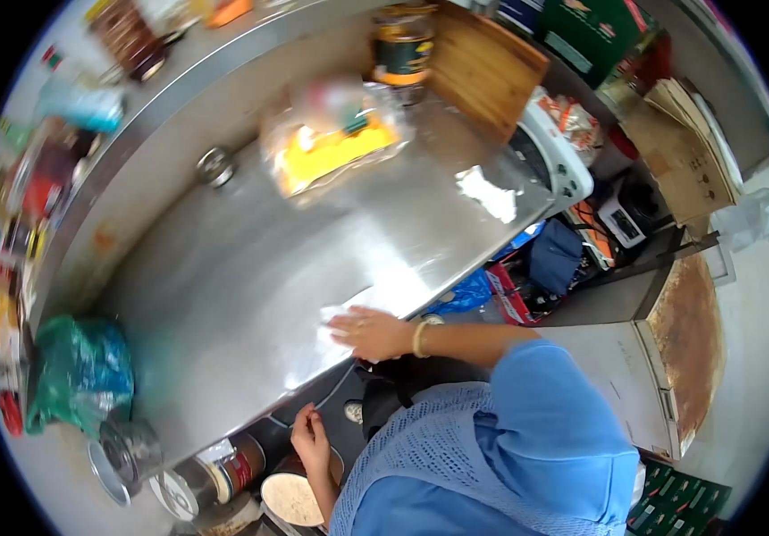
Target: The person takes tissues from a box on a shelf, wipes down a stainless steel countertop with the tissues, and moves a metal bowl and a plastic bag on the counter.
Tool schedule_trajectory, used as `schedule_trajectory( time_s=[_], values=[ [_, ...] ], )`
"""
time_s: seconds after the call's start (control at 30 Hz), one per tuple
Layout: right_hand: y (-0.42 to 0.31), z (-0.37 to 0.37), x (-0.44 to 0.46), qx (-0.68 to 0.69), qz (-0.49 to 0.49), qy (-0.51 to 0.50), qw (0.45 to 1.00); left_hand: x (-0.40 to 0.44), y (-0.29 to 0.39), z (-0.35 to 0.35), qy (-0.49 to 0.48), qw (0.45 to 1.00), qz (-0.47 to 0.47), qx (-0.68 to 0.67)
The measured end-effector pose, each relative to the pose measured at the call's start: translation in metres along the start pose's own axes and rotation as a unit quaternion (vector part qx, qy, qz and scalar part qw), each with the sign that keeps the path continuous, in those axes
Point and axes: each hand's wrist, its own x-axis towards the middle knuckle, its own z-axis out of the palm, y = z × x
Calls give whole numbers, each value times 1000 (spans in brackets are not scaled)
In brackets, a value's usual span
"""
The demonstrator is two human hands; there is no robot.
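Note:
My right hand [368, 334], with a bangle at the wrist, presses down on a white cloth or tissue [334, 314] at the near edge of a steel counter [250, 286]. Its fingers lie over the white piece and hide part of it. My left hand [310, 435] hangs below the counter edge with nothing visible in it, its fingers loosely bent and apart. A clear plastic bag with yellow contents [335, 152] lies farther back on the counter. To its right is a crumpled white piece [489, 193], perhaps paper.
A green plastic bag [80, 371] sits at the counter's left end by a metal pot [130, 451]. A small metal item [215, 166], a large jar [404, 45] and a wooden board [483, 67] stand along the back. Tins [246, 460] are below; a white cabinet [599, 375] stands right.

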Motion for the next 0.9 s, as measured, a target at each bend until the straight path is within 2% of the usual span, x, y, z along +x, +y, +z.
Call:
schedule_trajectory(
  time_s=[0.07, 0.13, 0.17, 0.2, 0.27, 0.4, 0.47, 0.53, 0.6, 0.73, 0.8, 0.9],
  values=[
    [59, -26, -69, -35, 94, 5, 995, 18, 26, 59, -43, 998, -10, -53],
    [113, -53, -138, -82, 170, 1, 982, 34, 69, 114, -103, 993, 52, -22],
    [138, -58, -168, -82, 206, 25, 975, 43, 85, 137, -161, 983, 74, 48],
    [158, -60, -196, -80, 240, 47, 966, 48, 101, 163, -171, 980, 104, 8],
    [181, -76, -242, -51, 278, 88, 955, 55, 165, 186, -231, 961, 149, -17],
    [189, -91, -300, 0, 312, 184, 932, 63, 196, 208, -273, 955, 116, -4],
    [183, -105, -309, 51, 382, 224, 895, 69, 192, 210, -244, 963, 110, 45],
    [194, -113, -305, 60, 384, 221, 894, 75, 190, 210, -237, 965, 104, 45],
    [210, -121, -272, 5, 390, 219, 894, 78, 194, 210, -225, 969, 98, 40],
    [235, -117, -203, -43, 403, 137, 904, 83, 206, 213, -221, 968, 101, 67],
    [244, -101, -197, -54, 406, 151, 900, 83, 214, 213, -215, 972, 80, 51],
    [243, -83, -193, -37, 365, 300, 881, 76, 219, 214, -198, 976, 64, 58]
  ],
)
